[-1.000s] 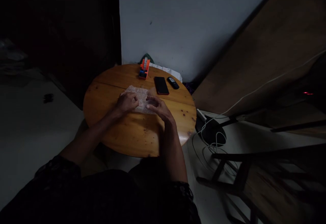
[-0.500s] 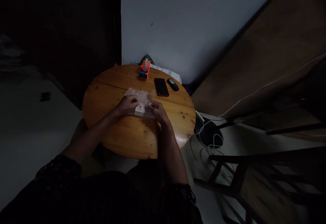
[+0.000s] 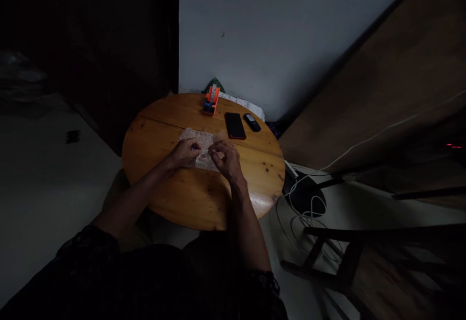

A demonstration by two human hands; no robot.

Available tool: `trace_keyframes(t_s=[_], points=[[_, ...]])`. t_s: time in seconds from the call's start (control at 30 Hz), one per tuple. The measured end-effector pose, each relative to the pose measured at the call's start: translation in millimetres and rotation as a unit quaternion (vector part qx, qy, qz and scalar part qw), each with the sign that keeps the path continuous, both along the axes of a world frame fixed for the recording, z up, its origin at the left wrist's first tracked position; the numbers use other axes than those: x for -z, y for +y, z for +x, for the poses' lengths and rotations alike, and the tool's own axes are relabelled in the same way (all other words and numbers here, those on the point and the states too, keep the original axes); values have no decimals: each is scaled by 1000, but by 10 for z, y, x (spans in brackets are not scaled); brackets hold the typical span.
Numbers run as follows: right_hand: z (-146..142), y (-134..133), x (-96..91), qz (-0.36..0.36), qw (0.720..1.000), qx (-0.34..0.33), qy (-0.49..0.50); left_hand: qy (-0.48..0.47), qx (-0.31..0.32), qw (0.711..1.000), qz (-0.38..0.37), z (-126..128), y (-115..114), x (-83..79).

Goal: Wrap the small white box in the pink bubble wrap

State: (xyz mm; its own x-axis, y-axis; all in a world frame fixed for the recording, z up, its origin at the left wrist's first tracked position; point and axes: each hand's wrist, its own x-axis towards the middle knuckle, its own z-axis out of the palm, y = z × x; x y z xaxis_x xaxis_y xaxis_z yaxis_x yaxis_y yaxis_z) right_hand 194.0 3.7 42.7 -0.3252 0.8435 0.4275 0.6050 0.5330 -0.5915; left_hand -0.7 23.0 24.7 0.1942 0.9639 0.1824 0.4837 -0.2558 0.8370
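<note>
A sheet of clear bubble wrap [image 3: 196,137] lies on the round wooden table [image 3: 174,121], folded over a small pale object [image 3: 202,158] with a red mark. My left hand [image 3: 186,151] has its fingers curled on the wrap's left part. From the right, my right hand [image 3: 225,159] pinches the wrap's edge with bent fingers. The two hands nearly meet over the small object.
An orange and grey tape dispenser [image 3: 211,102], a black phone [image 3: 235,126] and a small dark remote [image 3: 252,122] lie at the table's far side. White cables [image 3: 302,208] trail on the floor at right, by a dark wooden frame [image 3: 349,247]. A grey wall stands behind.
Both hands drew closer together over the wrap, and their fingers went from lying flatter to curled and pinching. The small pale object came into sight between them.
</note>
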Motion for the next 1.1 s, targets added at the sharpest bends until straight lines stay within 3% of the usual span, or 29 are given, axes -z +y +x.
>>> trace_keyframes(t_s=[0.07, 0.17, 0.3, 0.4, 0.53, 0.63, 0.93, 1.1], points=[[-28, -44, -39, -7, 996, -49, -71, 9, -2, 1000, -5, 18, 12, -3], [-59, -75, -69, -26, 986, -67, -148, 10, -28, 999, -14, -23, -16, -15], [-107, -108, -127, -22, 974, -70, -213, 29, -133, 991, -12, -300, -180, -61], [-165, -142, -177, -18, 963, -52, -265, 105, -183, 976, -53, -515, -325, -118], [-238, -181, -211, -10, 949, -23, -315, 211, -175, 954, -118, -530, -381, -190], [-263, -201, -211, -6, 943, -21, -333, 229, -164, 950, -135, -446, -318, -184], [-268, -208, -193, -9, 941, -32, -337, 126, -117, 969, -175, -581, -129, 23], [-289, -219, -220, -12, 940, -32, -340, 72, -130, 979, -140, -510, -163, -74]])
